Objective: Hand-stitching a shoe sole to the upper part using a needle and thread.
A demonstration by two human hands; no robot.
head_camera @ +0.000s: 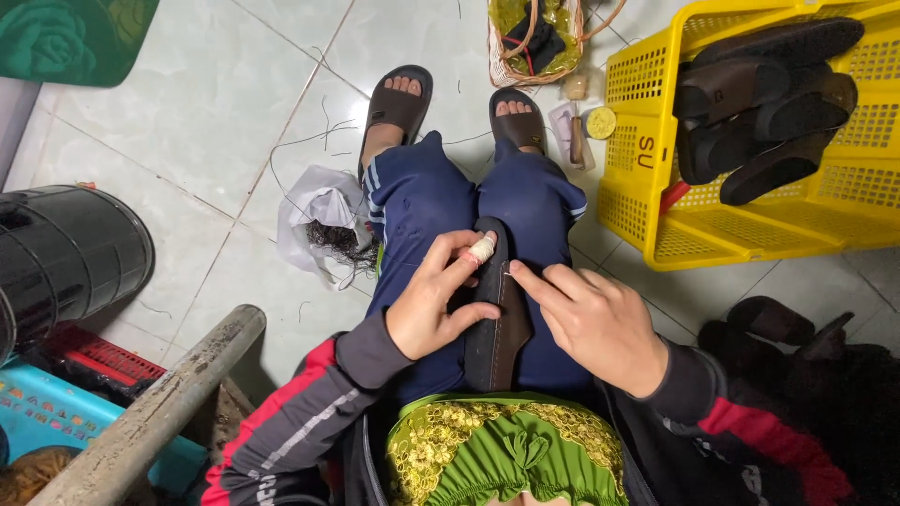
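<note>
Sandal sole (494, 319), dark and long, stands on edge between the seated person's knees, its brown upper flap facing right. The left hand (433, 305) has its grip clenched on the sole's left side, thumb pressed low against the edge and fingers curled over the top; the index finger wears a pale wrap of tape (482, 248) near its tip. The right hand (592, 319) lies against the brown flap with its index finger stretched along the seam near the top edge; its grip is released, fingers loosely bent, and whether it pinches a needle or thread cannot be told. Both arms wear black sleeves with red stripes, and the legs are in dark blue trousers with brown sandals on the feet.

On the tiled floor to the right stands a yellow plastic basket (637, 141) holding several dark sandals (764, 103). A small wicker basket (525, 66) sits beyond the right foot. A white plastic bag (314, 211) with dark thread lies left of the left leg, and a black wire cage (66, 253) stands further left.
</note>
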